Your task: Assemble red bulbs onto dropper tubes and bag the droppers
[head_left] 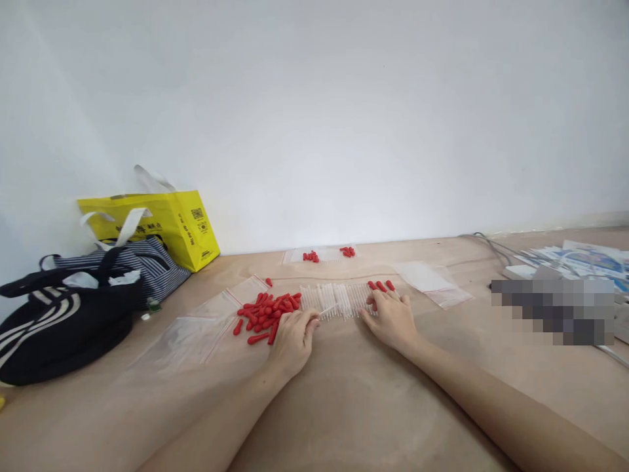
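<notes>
A heap of small red caps [268,313] lies on the wooden table, just left of a pile of thin clear plastic tubes [337,299]. My left hand [293,339] rests beside the red heap with its fingers pinched on one clear tube that sticks out to the right. My right hand [390,317] lies on the right end of the clear tubes, fingers curled down over them, next to a few tubes with red caps fitted [381,286].
Clear zip bags [196,331] lie left of the heap, another [432,282] on the right. Two small clusters of red caps [328,254] sit on a bag near the wall. A yellow bag [167,226] and dark striped bags [73,308] stand at the left. Papers and cables [565,262] lie far right.
</notes>
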The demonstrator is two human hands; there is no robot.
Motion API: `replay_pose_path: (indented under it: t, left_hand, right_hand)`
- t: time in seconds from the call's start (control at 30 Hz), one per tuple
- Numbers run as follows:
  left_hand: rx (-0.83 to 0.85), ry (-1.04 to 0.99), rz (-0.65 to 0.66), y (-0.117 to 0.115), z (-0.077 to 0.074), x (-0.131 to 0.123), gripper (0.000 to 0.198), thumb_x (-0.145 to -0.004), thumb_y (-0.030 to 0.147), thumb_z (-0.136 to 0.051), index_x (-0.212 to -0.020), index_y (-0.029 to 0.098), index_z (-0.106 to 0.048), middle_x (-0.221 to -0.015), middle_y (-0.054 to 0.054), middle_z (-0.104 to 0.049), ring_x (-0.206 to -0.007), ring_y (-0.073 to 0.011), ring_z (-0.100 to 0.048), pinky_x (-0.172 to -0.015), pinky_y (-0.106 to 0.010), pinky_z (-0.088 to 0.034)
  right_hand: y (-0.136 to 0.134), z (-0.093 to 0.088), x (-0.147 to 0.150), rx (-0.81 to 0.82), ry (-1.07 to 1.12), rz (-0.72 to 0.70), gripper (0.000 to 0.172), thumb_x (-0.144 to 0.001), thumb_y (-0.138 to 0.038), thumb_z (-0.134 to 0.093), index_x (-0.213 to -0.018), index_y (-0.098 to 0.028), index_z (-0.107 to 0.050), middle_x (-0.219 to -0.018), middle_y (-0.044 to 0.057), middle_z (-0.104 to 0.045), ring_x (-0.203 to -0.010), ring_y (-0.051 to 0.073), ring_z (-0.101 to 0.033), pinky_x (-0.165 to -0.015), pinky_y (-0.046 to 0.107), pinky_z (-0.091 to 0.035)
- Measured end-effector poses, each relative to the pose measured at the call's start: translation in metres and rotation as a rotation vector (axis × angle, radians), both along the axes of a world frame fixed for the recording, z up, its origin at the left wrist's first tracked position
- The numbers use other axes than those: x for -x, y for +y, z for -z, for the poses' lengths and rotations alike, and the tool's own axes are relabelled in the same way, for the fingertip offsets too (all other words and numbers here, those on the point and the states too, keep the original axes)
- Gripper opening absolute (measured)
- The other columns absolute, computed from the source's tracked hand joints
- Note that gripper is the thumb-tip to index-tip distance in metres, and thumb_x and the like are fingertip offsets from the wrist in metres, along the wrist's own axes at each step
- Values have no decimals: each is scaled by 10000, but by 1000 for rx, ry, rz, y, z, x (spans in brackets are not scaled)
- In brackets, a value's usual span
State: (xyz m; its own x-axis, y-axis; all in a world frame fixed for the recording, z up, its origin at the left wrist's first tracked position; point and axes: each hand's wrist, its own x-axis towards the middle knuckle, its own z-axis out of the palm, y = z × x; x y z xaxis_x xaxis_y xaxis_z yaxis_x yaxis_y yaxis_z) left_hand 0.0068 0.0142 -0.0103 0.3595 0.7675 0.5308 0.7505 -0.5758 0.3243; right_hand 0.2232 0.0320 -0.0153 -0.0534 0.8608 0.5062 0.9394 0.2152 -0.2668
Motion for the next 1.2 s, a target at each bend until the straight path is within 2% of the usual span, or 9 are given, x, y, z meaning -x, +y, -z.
replay_pose_path:
  t: [0.2, 0.33, 0.43, 0.53, 0.67, 0.8, 1.0, 1.1, 1.2]
  left_hand:
    - [177, -264, 38, 2, 2, 1, 98, -865, 263, -333, -857, 209, -414, -810, -30, -638, -814, -199, -555, -752, -337, -381]
    - [249, -521, 110, 8, 3, 1, 109, -812, 279, -430, -807, 187, -489, -799, -29, -584, -760, -165, -552, -698, -279, -419]
    - [267, -596, 116, 10, 2, 0, 110, -763, 280, -494, -755, 173, -518, -739, -7, -549, -693, -142, -543, -659, -259, -441]
    - [324, -627, 125, 8, 1, -3, 113, -750, 279, -520, -748, 166, -522, -684, 6, -566, -659, -136, -566, -623, -250, -465]
    - [376, -639, 118, 6, 0, -4, 135, -702, 278, -594, -726, 147, -573, -704, -13, -614, -684, -150, -592, -648, -261, -480]
    - [398, -659, 107, 4, -2, -4, 133, -666, 269, -636, -679, 144, -595, -700, -12, -626, -697, -154, -604, -680, -266, -490]
    - [483, -724, 97, 2, -5, -7, 132, -644, 260, -659, -688, 147, -609, -705, -18, -649, -707, -162, -619, -701, -275, -496]
    - [491, -724, 102, 1, -5, -8, 138, -636, 266, -665, -684, 148, -613, -711, -20, -653, -708, -162, -619, -699, -273, -495]
    - [494, -717, 96, 0, -6, -8, 149, -635, 285, -668, -678, 151, -617, -708, -20, -654, -700, -163, -617, -687, -273, -496]
  right_hand:
    - [2, 9, 1, 115, 22, -38, 109, -748, -227, -492, -839, -175, -523, -859, 64, -619, -845, 225, -534, -745, 363, -305]
    - [4, 8, 3, 24, 200, -243, 209, -792, -167, -395, -965, -163, -511, -958, 97, -577, -885, 197, -519, -755, 329, -366]
    - [2, 6, 5, 8, 353, -407, 172, -808, -187, -377, -895, -181, -525, -826, 63, -575, -787, 167, -527, -691, 290, -404]
    - [-1, 6, 9, 72, 505, -468, 102, -778, -218, -443, -837, -184, -518, -717, 25, -566, -664, 142, -516, -589, 255, -405]
    - [-4, 8, 14, 208, 654, -525, 63, -714, -215, -518, -765, -178, -511, -641, -14, -545, -578, 105, -490, -547, 224, -392]
    - [-6, 9, 16, 271, 634, -528, 82, -671, -190, -551, -747, -174, -524, -602, -33, -523, -526, 83, -452, -511, 206, -363]
    - [-5, 13, 17, 250, 571, -509, 280, -702, -244, -561, -975, -182, -587, -752, 22, -599, -615, 118, -493, -578, 247, -392]
    - [-4, 13, 17, 253, 545, -541, 260, -731, -262, -547, -976, -204, -614, -848, 48, -622, -687, 143, -522, -618, 270, -406]
    - [-5, 10, 17, 219, 479, -613, 225, -747, -247, -539, -949, -226, -634, -834, 43, -630, -758, 162, -529, -691, 296, -401]
